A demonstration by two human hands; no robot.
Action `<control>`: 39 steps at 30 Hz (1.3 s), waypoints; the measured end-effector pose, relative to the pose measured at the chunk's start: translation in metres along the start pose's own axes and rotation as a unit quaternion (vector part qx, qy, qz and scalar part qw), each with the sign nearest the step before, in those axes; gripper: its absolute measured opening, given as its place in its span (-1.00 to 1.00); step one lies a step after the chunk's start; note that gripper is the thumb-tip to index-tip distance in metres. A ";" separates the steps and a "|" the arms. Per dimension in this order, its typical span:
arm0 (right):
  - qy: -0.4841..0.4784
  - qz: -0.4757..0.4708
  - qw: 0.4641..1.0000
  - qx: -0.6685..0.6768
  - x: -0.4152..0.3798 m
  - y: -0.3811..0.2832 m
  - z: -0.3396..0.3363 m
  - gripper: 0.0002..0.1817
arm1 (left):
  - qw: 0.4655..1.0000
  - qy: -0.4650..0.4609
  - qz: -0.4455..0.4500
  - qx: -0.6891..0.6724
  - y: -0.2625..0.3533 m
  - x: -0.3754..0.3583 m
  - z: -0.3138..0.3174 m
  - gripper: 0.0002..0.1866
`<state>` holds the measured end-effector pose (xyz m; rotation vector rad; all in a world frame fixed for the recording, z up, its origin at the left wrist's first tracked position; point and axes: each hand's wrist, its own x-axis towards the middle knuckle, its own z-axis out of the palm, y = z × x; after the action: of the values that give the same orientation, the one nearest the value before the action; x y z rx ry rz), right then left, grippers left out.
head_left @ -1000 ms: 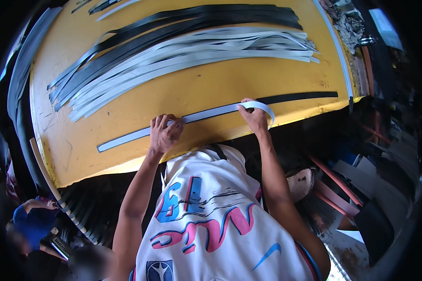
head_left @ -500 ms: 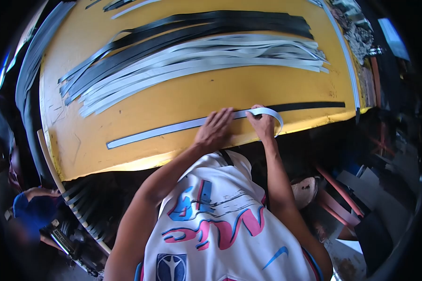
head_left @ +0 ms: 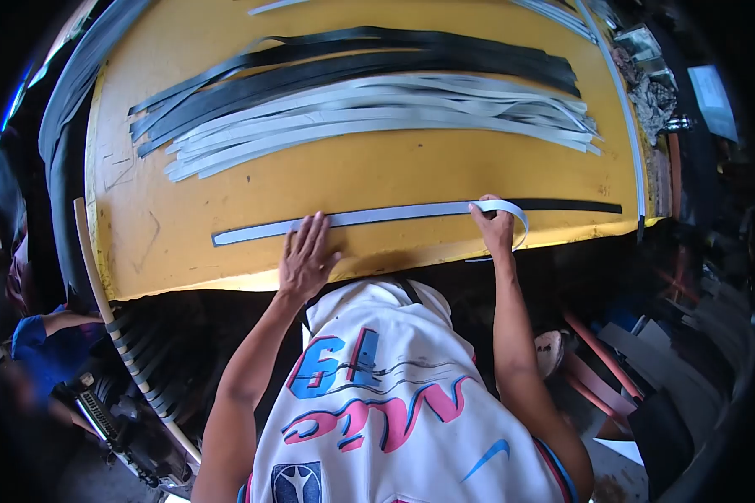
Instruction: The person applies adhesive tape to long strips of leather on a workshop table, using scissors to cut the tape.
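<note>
A white strip (head_left: pixel 394 215) lies along a black strip (head_left: pixel 575 204) near the front edge of the yellow table. My left hand (head_left: pixel 309 256) rests flat, fingers spread, with its fingertips on the left part of the white strip. Pinched in my right hand (head_left: pixel 495 226) is the white strip, farther right. Beyond that pinch the white strip curls up and back over my right hand, its loose end hanging by the table edge. To the right of my right hand the black strip shows bare.
Behind are a pile of white strips (head_left: pixel 377 113) and a pile of black strips (head_left: pixel 352 59) on the yellow table (head_left: pixel 327 172). A long pale rail (head_left: pixel 625 109) runs along the right edge. At lower left are a pole wrapped with dark bands (head_left: pixel 134 360) and another person (head_left: pixel 46 344).
My left hand has slid left along the white strip. My right hand has moved a little right along it, with the curled part still over the hand. The view has shifted slightly.
</note>
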<state>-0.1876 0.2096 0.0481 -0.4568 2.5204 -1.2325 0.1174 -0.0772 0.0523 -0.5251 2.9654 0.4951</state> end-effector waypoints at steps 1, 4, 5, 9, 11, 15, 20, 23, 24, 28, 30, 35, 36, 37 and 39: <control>0.006 0.007 1.000 0.003 0.001 0.002 0.001 -0.73 | 1.000 0.003 -0.006 0.008 -0.008 -0.006 -0.004 -0.21; 0.018 -0.035 0.999 -0.002 -0.001 0.009 0.003 -0.71 | 0.999 0.030 -0.019 -0.009 -0.010 -0.010 -0.002 -0.21; 0.023 -0.037 0.999 0.010 -0.001 0.010 0.004 -0.71 | 0.998 0.048 -0.020 -0.020 -0.005 -0.008 0.001 -0.19; 0.033 -0.042 0.999 -0.005 -0.001 0.016 0.006 -0.70 | 0.995 0.057 0.003 -0.085 0.039 0.013 0.022 -0.17; 0.037 -0.032 0.999 -0.016 -0.002 0.015 0.008 -0.73 | 0.990 0.062 0.059 -0.115 0.078 0.036 0.035 -0.17; 0.053 -0.084 0.994 -0.041 0.001 0.030 0.011 -0.74 | 0.983 0.059 0.122 -0.124 0.167 0.092 0.059 -0.14; 0.027 -0.117 0.993 0.020 -0.002 0.027 0.006 -0.76 | 0.993 0.056 0.070 -0.077 0.227 0.119 0.076 -0.09; -0.013 -0.073 0.992 0.100 -0.003 0.036 0.000 -0.75 | 0.995 0.040 0.053 -0.074 0.229 0.119 0.069 -0.10; -0.036 -0.034 0.987 0.155 -0.003 0.036 -0.007 -0.74 | 0.995 0.033 0.053 -0.078 0.230 0.119 0.067 -0.10; 0.036 0.225 0.849 0.477 -0.009 0.021 -0.036 -0.59 | 0.996 0.025 0.053 -0.061 0.234 0.120 0.060 -0.12; 0.040 0.281 0.737 0.613 -0.004 0.029 -0.057 -0.47 | 0.996 0.018 0.052 -0.070 0.233 0.119 0.058 -0.13; 0.035 0.209 0.748 0.628 0.001 0.034 -0.126 -0.49 | 0.997 0.007 0.046 -0.067 0.229 0.122 0.062 -0.13; 0.013 0.201 0.779 0.593 0.005 0.035 -0.140 -0.50 | 0.997 0.008 0.043 -0.069 0.231 0.122 0.060 -0.12; 0.005 0.197 0.804 0.561 0.006 0.032 -0.150 -0.53 | 0.997 0.018 0.053 -0.060 0.230 0.123 0.061 -0.13; 0.003 0.170 0.860 0.481 0.008 0.030 -0.168 -0.54 | 0.996 0.013 0.052 -0.065 0.230 0.122 0.064 -0.15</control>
<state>-0.2659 0.3422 0.1216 0.2305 1.5470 -2.0585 -0.0753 0.1090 0.0431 -0.3922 3.0112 0.7016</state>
